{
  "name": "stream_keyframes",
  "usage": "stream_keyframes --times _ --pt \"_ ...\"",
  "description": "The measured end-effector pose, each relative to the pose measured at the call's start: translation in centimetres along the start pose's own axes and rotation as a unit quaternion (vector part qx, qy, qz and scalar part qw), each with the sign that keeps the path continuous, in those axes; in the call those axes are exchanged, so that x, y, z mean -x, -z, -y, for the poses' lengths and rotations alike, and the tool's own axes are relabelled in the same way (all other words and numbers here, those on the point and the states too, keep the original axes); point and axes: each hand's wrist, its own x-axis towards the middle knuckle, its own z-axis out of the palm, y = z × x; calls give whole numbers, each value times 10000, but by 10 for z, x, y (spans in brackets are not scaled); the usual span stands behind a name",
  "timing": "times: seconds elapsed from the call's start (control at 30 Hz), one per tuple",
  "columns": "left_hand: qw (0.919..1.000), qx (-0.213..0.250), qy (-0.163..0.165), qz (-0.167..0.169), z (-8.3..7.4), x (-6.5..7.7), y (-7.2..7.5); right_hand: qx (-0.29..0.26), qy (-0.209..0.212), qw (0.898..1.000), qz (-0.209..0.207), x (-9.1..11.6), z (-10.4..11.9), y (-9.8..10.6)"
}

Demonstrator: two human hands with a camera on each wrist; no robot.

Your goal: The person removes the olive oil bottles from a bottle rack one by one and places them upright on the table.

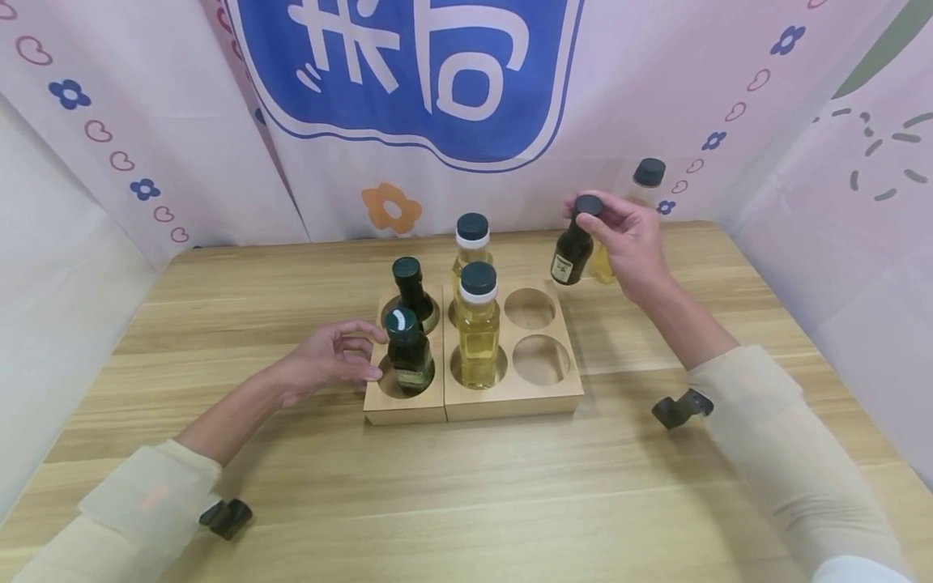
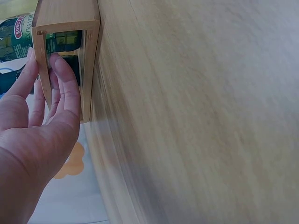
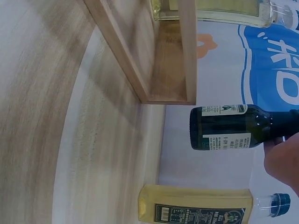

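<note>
My right hand (image 1: pixel 630 239) grips a small dark glass bottle (image 1: pixel 572 253) by its neck, just below the black cap. That bottle hangs slightly tilted beyond the rack's back right corner. At the left end of the wooden bottle rack (image 1: pixel 513 401), my left hand (image 2: pixel 39 126) holds the edge of the top board, some fingers above it and others reaching into the open side. Two dark green bottles (image 1: pixel 411 360) stand in the rack's left column. Beside them, two taller yellow oil bottles (image 1: pixel 479 348) fill the middle column. Both right-hand holes (image 1: pixel 542 360) are bare.
Another yellow oil bottle (image 3: pixel 201 205) stands on the table behind my right hand, partly covered by it in the head view. The wooden table (image 1: pixel 466 502) meets a printed cloth backdrop (image 1: pixel 335 186) at the back. White cloth sides (image 1: pixel 838 267) flank the table.
</note>
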Motion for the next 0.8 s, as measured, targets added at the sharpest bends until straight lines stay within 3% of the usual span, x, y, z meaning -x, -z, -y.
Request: stream_keyframes --times 0.8 --pt "10000 47 -33 44 0 1 0 825 -646 9944 -167 -8 -25 5"
